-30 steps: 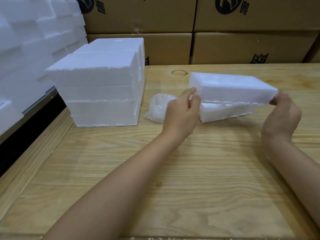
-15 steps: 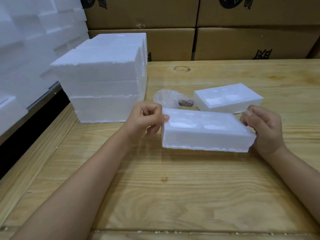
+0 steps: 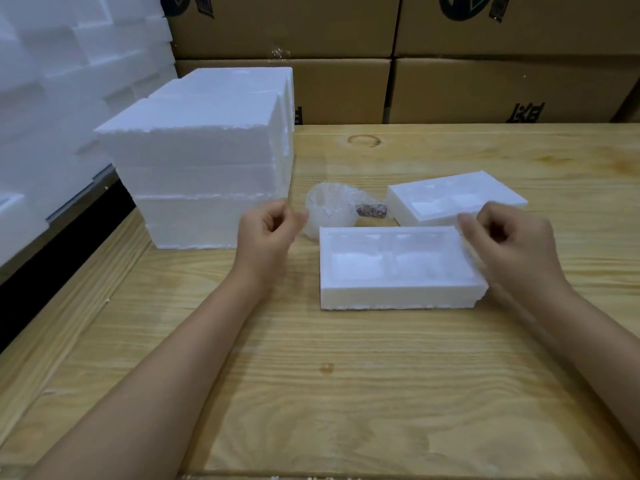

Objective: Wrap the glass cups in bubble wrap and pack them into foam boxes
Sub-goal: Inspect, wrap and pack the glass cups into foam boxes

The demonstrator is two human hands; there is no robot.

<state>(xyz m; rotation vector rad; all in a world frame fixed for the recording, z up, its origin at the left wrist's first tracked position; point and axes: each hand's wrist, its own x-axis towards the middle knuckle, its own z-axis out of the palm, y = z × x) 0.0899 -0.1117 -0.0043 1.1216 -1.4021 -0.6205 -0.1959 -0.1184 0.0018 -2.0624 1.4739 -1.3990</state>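
Bare table (image 3: 311, 375) lies open toward 6 o'clock from the near foam box (image 3: 398, 296). The foam stack (image 3: 207, 161) walls 10 o'clock and cartons (image 3: 485, 91) close 12. The box lies flat, two hollows up, its lower edge ragged. Just beside it at 11 sits the bubble-wrapped cup (image 3: 330, 207), and at 1 a second foam box (image 3: 502, 192). The left hand (image 3: 268, 233) is loosely curled and holds nothing. The right hand (image 3: 512, 244) blurs at the box's 3 o'clock end, its grip unclear.

The wooden table (image 3: 346, 375) bears foam boxes (image 3: 398, 268) and, apparently, a bubble-wrapped cup (image 3: 332, 207).
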